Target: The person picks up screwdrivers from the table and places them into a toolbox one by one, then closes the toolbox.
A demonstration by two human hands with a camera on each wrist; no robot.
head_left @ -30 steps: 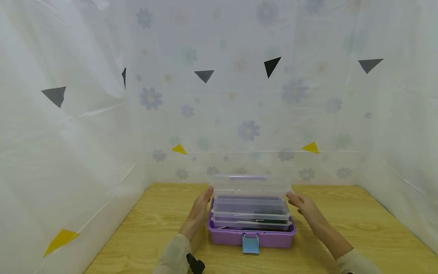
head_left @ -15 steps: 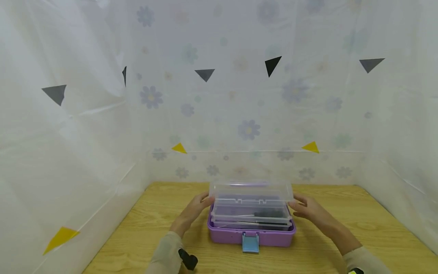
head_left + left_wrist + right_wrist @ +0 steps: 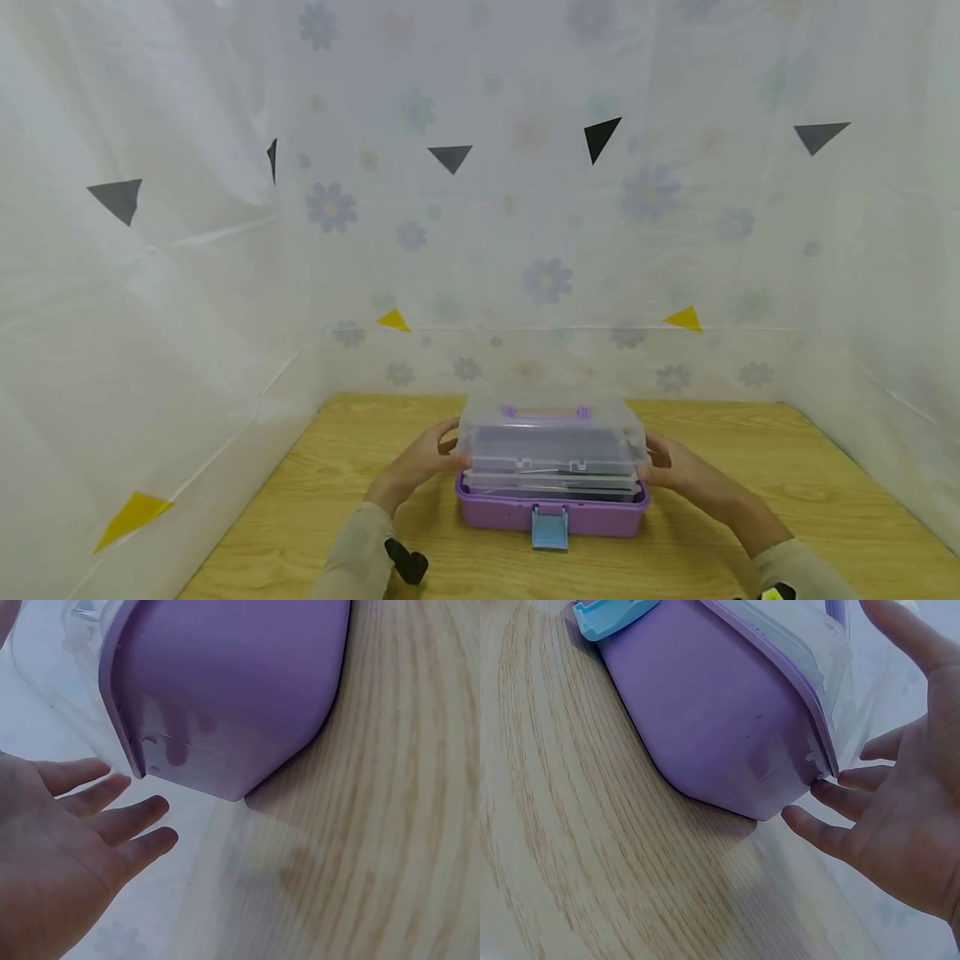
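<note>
A purple plastic box (image 3: 517,512) with a blue latch (image 3: 550,528) stands on the wooden table (image 3: 750,500). Its clear lid (image 3: 551,442), with a purple handle (image 3: 545,412) on top, lies nearly flat over the clear trays inside. My left hand (image 3: 427,458) touches the lid's left end and my right hand (image 3: 675,467) its right end. The left wrist view shows the left hand (image 3: 67,840) with fingers spread beside the box's corner (image 3: 232,682). Likewise, the right hand (image 3: 900,810) is spread by the box's other end (image 3: 720,712), near the lid's edge (image 3: 795,637).
Translucent sheets printed with flowers (image 3: 525,208) wall the table at the back and both sides, with grey and yellow triangles stuck on them. Bare wood (image 3: 337,483) lies left, right and in front of the box.
The clear lid has swung down from nearly upright to almost flat on the box. Both hands have come down with it at its ends.
</note>
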